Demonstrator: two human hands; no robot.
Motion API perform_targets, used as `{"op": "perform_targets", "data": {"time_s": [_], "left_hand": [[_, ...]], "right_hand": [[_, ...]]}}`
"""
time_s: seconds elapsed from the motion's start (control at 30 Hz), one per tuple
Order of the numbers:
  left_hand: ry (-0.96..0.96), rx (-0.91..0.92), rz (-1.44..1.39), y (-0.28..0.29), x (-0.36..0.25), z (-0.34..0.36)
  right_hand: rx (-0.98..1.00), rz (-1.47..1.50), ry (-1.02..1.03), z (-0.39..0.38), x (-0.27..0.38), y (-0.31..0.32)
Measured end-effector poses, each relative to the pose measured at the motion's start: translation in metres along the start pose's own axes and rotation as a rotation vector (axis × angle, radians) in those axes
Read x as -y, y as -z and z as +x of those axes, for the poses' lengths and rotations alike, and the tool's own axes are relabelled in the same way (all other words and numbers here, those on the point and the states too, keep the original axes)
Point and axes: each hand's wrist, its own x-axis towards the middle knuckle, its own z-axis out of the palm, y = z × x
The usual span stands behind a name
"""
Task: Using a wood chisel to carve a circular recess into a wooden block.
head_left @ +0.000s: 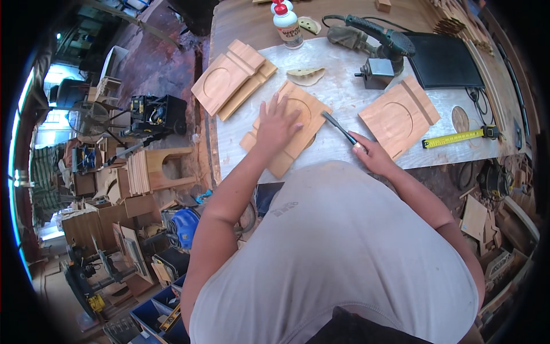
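Note:
My left hand [278,126] lies with its fingers spread on a light wooden board [298,102], holding it against the worktop. A round recess is cut into this board, partly covered by my fingers. My right hand [372,153] grips a chisel [339,127] by its handle. Its blade end reaches to the board's right edge; whether it touches the wood I cannot tell. To the right lies another wooden board [395,117] with a round outline and a raised strip. Similar boards [229,77] are stacked at the left.
A white bottle with a red cap [288,28] stands at the back. Behind the boards are a corded power tool [381,35], a metal block [378,73] and a black flat panel [446,60]. An extended yellow tape measure [455,139] lies at the right. Wood pieces and machines crowd the floor.

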Motion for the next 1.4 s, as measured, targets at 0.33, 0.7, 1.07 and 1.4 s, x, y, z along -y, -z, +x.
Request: {"op": "perform_targets", "data": {"time_s": [0.33, 0.7, 1.07, 1.4], "left_hand": [[0.551, 0.149, -0.292, 0.000, 0.022, 0.016], [0.645, 0.191, -0.300, -0.001, 0.002, 0.009], [0.634, 0.051, -0.323, -0.015, 0.002, 0.003], [0.661, 0.129, -0.387, -0.009, 0.004, 0.004]], "right_hand": [[-0.028, -0.121, 0.142, 0.014, 0.029, -0.010], [0.171, -0.306, -0.143, 0.012, 0.072, -0.015], [0.253, -0.226, -0.224, 0.004, 0.078, -0.028], [0.203, -0.217, -0.176, 0.009, 0.077, -0.036]]}}
